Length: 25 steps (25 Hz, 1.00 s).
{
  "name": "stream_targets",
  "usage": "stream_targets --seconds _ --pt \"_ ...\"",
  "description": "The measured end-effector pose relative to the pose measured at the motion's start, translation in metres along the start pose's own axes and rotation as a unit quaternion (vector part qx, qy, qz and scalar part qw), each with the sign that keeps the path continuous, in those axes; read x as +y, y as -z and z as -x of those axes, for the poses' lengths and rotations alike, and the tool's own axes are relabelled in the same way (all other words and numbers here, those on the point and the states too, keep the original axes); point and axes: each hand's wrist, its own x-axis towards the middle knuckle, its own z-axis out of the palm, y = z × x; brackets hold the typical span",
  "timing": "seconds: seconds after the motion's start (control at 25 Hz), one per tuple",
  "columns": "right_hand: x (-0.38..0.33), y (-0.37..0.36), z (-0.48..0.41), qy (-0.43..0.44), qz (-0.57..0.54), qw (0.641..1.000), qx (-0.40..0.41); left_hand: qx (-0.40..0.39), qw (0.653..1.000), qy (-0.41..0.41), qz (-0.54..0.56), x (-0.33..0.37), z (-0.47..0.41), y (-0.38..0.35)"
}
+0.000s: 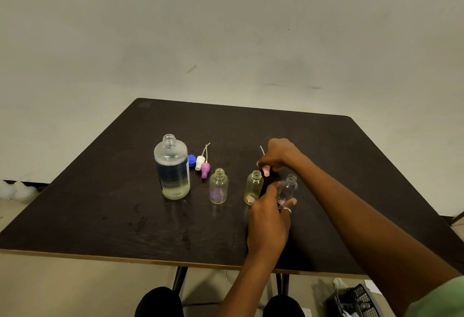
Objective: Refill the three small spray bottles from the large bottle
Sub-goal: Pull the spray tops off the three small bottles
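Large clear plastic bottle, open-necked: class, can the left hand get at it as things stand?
Probably not yet: the left hand grips the small colourless bottle. Once free, it likely could; bare tabletop lies before the large clear plastic bottle.

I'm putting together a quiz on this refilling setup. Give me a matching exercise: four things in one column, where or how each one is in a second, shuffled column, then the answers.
Things
1. large bottle
2. blue cap
3. pale pink spray head
4. clear small bottle

Places or states
A. pinched in the right hand
B. stands uncapped at the left end of the row
C. gripped by the left hand
D. lies on the table beside the white spray head

Pairs: 1-B, 2-D, 3-A, 4-C
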Motion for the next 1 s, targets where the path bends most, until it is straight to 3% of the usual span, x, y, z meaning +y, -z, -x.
stream_targets --seconds 0.72,1.0 --pt "-0.002 0.002 0.004 -0.002 -0.011 1.0 -0.005 -0.005 1.0 -0.012 0.008 -0.002 -0.001 0.0" --pt "0.014 0.023 0.026 0.023 -0.047 0.998 0.036 0.008 1.0 -0.022 0.017 -0.001 -0.001 0.002"
